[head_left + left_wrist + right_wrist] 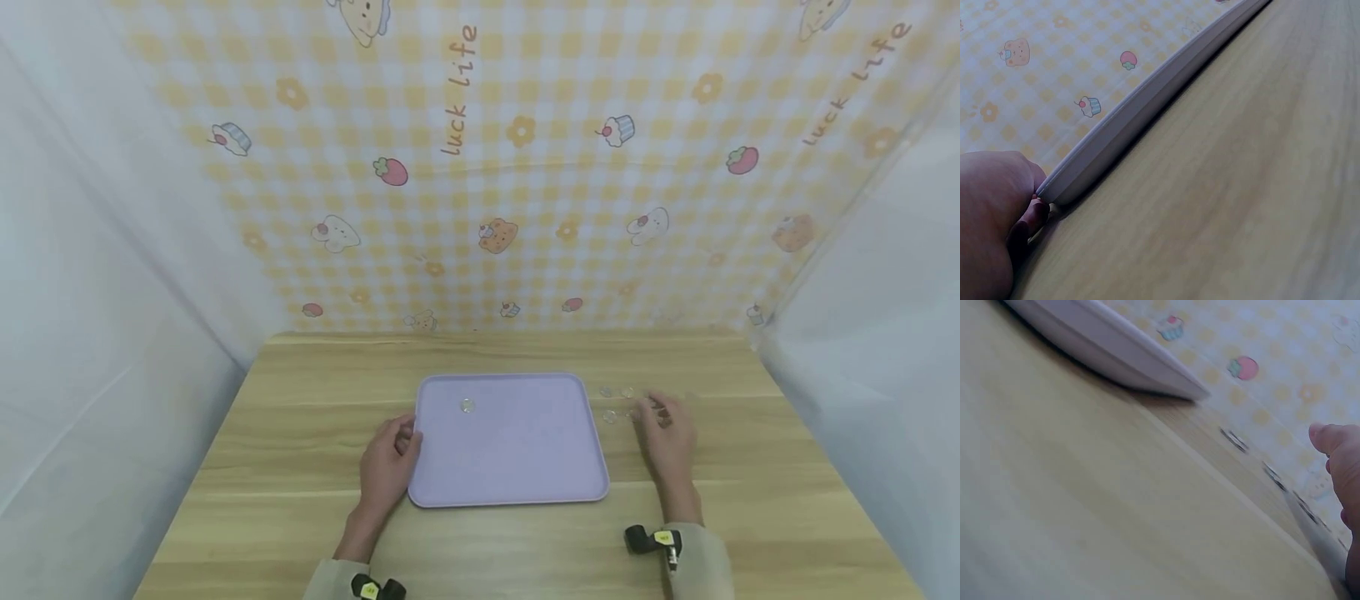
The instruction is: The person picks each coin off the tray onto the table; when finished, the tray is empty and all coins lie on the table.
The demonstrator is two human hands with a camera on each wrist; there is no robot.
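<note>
A shallow lilac tray point(517, 450) lies on the wooden table, with one small clear round disc point(467, 406) near its upper left. My left hand point(387, 467) holds the tray's left rim, thumb on the edge; the left wrist view shows the fingers at the rim's underside. Just right of the tray, several clear discs point(610, 417) lie on the table. My right hand point(670, 437) is beside them, fingers bent loosely and thumb toward the discs. In the right wrist view its thumb point(1329, 434) extends above the row of discs point(1235, 440), and I see nothing held there.
The wooden table point(757, 467) extends on both sides of the tray. A yellow-checked cloth point(517, 183) with cartoon prints hangs behind it, and white sheets point(97, 292) stand at both sides. Small black devices point(652, 539) are worn on the wrists.
</note>
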